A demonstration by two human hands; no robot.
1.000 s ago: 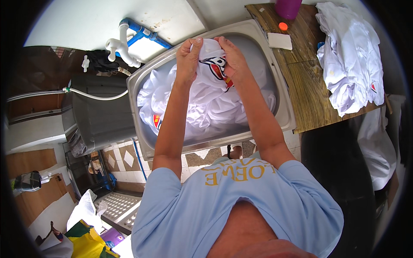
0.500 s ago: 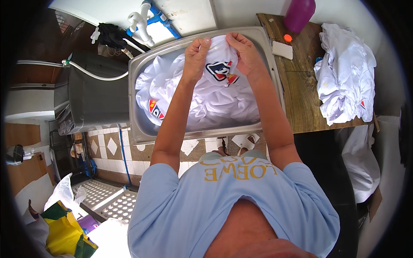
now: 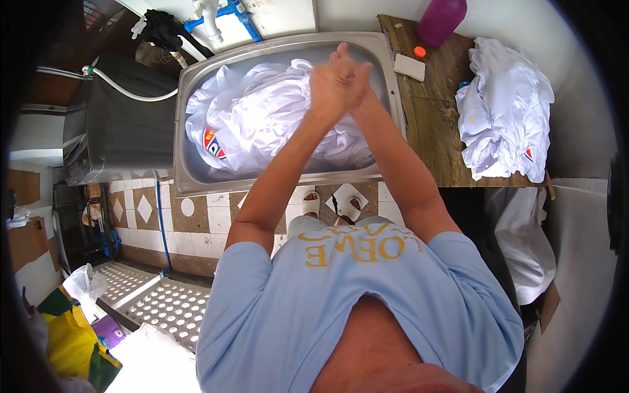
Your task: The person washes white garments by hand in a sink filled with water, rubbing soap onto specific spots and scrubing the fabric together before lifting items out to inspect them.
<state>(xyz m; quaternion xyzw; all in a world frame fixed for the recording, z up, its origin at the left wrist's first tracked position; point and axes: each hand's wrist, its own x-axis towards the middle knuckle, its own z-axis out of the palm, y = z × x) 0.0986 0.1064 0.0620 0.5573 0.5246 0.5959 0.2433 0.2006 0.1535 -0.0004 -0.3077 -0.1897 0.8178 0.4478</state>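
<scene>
My left hand (image 3: 329, 86) and my right hand (image 3: 359, 84) are pressed together over the right half of a metal sink (image 3: 187, 124). The left hand overlaps the right and is smeared by motion, so I cannot make out what, if anything, is between them. Beneath and beside the hands, a heap of wet white garments (image 3: 262, 111) lies in the sink. A red, yellow and dark blue logo (image 3: 213, 144) shows on the cloth at the left.
Right of the sink, a wooden counter (image 3: 426, 124) holds a pile of white garments (image 3: 504, 111), a purple bottle (image 3: 441, 19), an orange cap (image 3: 419, 51) and a pale block (image 3: 409, 67). A white tap (image 3: 208, 19) stands behind the sink, with a white hose (image 3: 131, 95) at left.
Both hands were apart, pinching a logo-printed white garment above the heap; now they have come together, and that logo is out of sight. The whole view has shifted slightly.
</scene>
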